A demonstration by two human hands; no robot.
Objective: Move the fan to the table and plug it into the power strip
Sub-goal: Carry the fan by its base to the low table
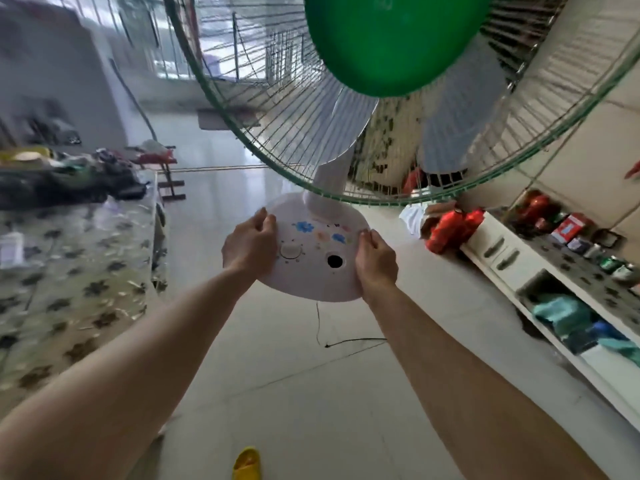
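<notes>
I hold a white table fan (313,258) up in the air in front of me. Its round base bears flower stickers, a dial and a dark hole. My left hand (247,249) grips the base's left edge and my right hand (375,261) grips its right edge. The wire cage with a green hub (391,43) fills the top of the view. A thin black cord (318,327) hangs from the base down to the tiled floor. The table (79,271), under a flower-patterned cloth, stands at my left. No power strip shows.
Clothes and bags are piled at the table's far end (69,178). A low white cabinet (554,282) with bottles, red bags and folded cloth runs along the right wall. A yellow slipper (246,462) is at the bottom. Pale floor tiles stretch ahead between table and cabinet.
</notes>
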